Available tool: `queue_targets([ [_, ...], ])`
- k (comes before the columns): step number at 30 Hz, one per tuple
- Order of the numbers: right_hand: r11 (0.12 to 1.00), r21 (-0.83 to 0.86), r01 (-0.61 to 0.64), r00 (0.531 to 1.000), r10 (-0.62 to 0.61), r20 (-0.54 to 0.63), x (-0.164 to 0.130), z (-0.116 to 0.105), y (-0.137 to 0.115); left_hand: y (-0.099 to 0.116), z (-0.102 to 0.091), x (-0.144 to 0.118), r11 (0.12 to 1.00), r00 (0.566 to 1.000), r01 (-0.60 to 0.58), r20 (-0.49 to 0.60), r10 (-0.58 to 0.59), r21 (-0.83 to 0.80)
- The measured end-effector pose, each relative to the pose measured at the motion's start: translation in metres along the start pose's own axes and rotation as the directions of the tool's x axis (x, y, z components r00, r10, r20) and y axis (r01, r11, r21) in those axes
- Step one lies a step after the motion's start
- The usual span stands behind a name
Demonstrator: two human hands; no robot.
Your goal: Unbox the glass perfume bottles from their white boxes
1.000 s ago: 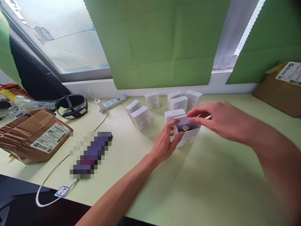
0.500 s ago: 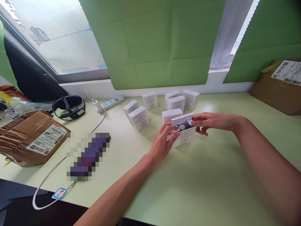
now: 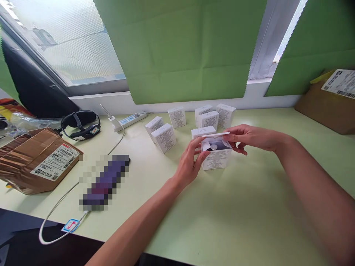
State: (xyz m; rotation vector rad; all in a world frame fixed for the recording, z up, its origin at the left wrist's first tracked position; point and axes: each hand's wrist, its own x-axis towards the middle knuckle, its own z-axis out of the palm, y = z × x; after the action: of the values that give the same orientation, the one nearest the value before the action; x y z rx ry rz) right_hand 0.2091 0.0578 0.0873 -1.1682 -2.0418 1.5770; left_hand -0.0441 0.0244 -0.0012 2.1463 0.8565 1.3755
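Observation:
A small white carton (image 3: 216, 159) with printed text stands upright on the pale table, its top open. Inside, the white round top of something (image 3: 213, 147) shows; the rest of it is hidden. My left hand (image 3: 191, 159) grips the carton's left side, thumb in front and fingers behind. With thumb and fingers, my right hand (image 3: 240, 137) pinches the right end of the raised lid flap (image 3: 216, 135). Right behind stands another white carton (image 3: 203, 131), partly covered by the lid and my left hand.
Several similar cartons (image 3: 163, 137) stand farther back. On the left are a phone (image 3: 107, 183) blurred by pixels, its white cable (image 3: 57, 207), a brown parcel (image 3: 55, 159), a black headband device (image 3: 81, 125) and a power strip (image 3: 130, 121). A cardboard box (image 3: 330, 107) sits back right.
The lid flap has tilted from facing me to nearly edge-on above the opening. My right hand has risen slightly with it; my left hand stays at the carton's left side.

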Motion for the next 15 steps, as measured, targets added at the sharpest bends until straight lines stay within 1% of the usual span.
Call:
queue_targets([
  [5, 0.998, 0.026, -0.065, 0.997, 0.064, 0.039, -0.001, 0.005, -0.003, 0.005, -0.002, 0.003, 0.998, 0.998, -0.055, 0.018, 0.055, -0.015],
  [9, 0.993, -0.026, -0.117, 0.992, 0.118, 0.039, -0.005, 0.005, -0.006, 0.002, -0.002, 0.003, 0.995, 0.996, -0.094, 0.007, 0.094, 0.013],
  [12, 0.992, -0.103, -0.075, 0.997, 0.075, -0.009, -0.011, 0.001, -0.01, -0.001, -0.001, 0.002, 0.989, 0.989, -0.146, -0.006, 0.146, 0.036],
  [15, 0.995, -0.103, -0.008, 1.0, 0.006, -0.027, -0.013, -0.001, -0.015, 0.0, -0.001, 0.002, 0.984, 0.985, -0.169, -0.023, 0.171, 0.06],
])
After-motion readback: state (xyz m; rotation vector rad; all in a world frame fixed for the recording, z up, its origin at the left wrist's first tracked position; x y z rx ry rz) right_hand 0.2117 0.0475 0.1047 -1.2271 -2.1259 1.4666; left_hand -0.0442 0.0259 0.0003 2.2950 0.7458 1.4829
